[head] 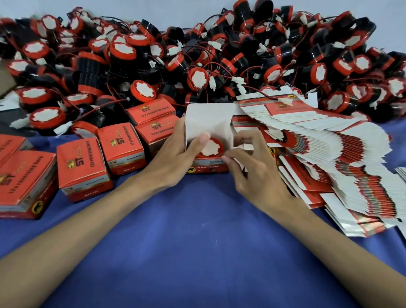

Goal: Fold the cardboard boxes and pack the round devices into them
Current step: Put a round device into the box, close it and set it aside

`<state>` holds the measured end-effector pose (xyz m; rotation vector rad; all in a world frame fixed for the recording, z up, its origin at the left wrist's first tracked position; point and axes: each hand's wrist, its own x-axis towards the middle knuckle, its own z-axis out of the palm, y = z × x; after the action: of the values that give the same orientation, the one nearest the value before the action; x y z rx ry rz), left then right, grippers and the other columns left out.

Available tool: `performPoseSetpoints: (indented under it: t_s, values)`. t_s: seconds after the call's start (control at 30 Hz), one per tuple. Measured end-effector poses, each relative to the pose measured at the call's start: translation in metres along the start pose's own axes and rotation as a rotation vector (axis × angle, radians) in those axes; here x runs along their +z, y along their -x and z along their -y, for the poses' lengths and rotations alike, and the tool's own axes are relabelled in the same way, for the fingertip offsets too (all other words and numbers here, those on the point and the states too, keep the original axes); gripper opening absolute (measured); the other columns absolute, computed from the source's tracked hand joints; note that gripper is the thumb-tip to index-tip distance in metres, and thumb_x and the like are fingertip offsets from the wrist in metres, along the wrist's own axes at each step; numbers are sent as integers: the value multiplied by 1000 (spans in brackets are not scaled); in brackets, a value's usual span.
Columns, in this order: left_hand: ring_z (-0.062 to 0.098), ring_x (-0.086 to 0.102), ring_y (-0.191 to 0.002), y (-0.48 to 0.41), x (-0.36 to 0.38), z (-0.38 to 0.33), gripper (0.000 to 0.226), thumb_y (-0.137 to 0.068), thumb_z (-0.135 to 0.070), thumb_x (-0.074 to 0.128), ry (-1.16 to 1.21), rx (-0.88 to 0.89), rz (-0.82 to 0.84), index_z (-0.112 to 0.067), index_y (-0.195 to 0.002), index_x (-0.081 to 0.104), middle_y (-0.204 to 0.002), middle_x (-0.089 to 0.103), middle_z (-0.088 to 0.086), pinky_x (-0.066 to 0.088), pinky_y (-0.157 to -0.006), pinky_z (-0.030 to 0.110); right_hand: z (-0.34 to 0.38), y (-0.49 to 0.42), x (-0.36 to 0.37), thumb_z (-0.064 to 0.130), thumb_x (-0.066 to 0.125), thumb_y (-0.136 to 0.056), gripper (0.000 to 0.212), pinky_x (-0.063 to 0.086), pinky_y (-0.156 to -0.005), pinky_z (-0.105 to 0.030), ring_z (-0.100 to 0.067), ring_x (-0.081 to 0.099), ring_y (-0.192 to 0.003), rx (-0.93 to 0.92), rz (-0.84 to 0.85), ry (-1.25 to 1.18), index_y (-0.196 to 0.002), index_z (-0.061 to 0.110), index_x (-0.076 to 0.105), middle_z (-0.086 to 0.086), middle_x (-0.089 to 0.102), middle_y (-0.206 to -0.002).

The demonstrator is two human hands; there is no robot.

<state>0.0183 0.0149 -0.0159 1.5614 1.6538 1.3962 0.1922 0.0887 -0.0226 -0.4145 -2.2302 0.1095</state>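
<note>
One round device (pixel 212 147) sits in the open box (pixel 208 168) mid-table on the blue cloth (pixel 194 245), with its white lid flap (pixel 207 119) sticking up behind. The left hand (pixel 174 150) grips the box's left side and the right hand (pixel 254 171) pinches its right flap. Closed boxes (pixel 82 168) sit to the left, flat box blanks (pixel 335 158) fan out to the right, and there's a huge pile of devices (pixel 201 50) behind.

Bright, even, diffuse lighting from above; faint soft shadows on the blue cloth (pixel 201 234) at centre; small glints on round devices (pixel 284 53) upper right; wide-angle stretching, softness toward edges.
</note>
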Motion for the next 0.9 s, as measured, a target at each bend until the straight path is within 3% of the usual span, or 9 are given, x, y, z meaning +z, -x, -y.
performPoseSetpoints:
  t_s: [0.07,0.17,0.3,0.43,0.53,0.6,0.63,0.77,0.9]
  values:
    - [0,47,-125,4,0,-1,82,-78,-86,23,127,39,61,-30,-136,37,-132,52,-13,42,-102,25,1,3,0,1,68,-85,26,48,-85,-21,-22,55,-104,41,4,-77,-110,-4,62,-23,57,-111]
    - [-6,49,-123,4,3,-2,50,-99,-53,12,277,16,125,-35,-133,44,-130,57,-19,42,-94,10,4,3,-5,12,66,-87,48,46,-97,-22,-15,57,-117,181,36,-233,-130,5,49,1,61,-123]
    - [-14,47,-114,-1,0,3,35,-94,-41,43,171,-32,143,-31,-127,35,-123,50,-19,41,-90,6,10,2,-5,17,58,-91,30,49,-87,-26,-12,64,-101,170,32,-260,-119,5,59,5,71,-100]
    - [-13,46,-116,-3,1,5,40,-99,-20,51,121,-18,114,-25,-135,33,-126,52,-17,39,-89,5,13,-15,-6,33,49,-97,59,41,-65,-4,7,65,-70,490,22,-572,-148,16,24,7,75,-77]
    - [-8,51,-111,-3,0,4,39,-96,-20,57,77,31,44,-12,-132,42,-112,56,-31,43,-91,15,9,-32,-6,44,46,-96,37,41,-71,-5,-5,67,-67,561,31,-652,-121,21,61,3,72,-67]
    - [1,59,-94,-1,0,1,28,-88,-26,68,90,36,4,-16,-109,51,-97,61,-19,47,-80,20,10,-34,-4,38,51,-96,32,44,-74,-12,-8,67,-68,518,6,-653,-81,20,72,6,72,-67]
    - [8,59,-93,-1,0,0,31,-83,-33,73,84,39,-14,-18,-101,52,-96,62,-9,48,-79,25,11,-31,-3,31,54,-96,28,46,-74,-11,-6,68,-72,500,-7,-670,-78,21,72,8,73,-71]
    - [6,58,-94,2,-1,-3,62,-70,-70,64,25,100,35,-18,-103,53,-104,59,-2,48,-80,21,11,-14,-3,14,65,-90,23,51,-76,-14,-4,67,-96,475,41,-739,-103,32,69,22,72,-92]
    - [1,58,-102,0,-2,-2,33,-91,-49,56,-13,82,38,-24,-113,60,-111,62,-8,45,-86,16,14,-10,-1,6,68,-86,34,52,-80,-15,2,66,-98,474,15,-642,-116,21,64,16,68,-102]
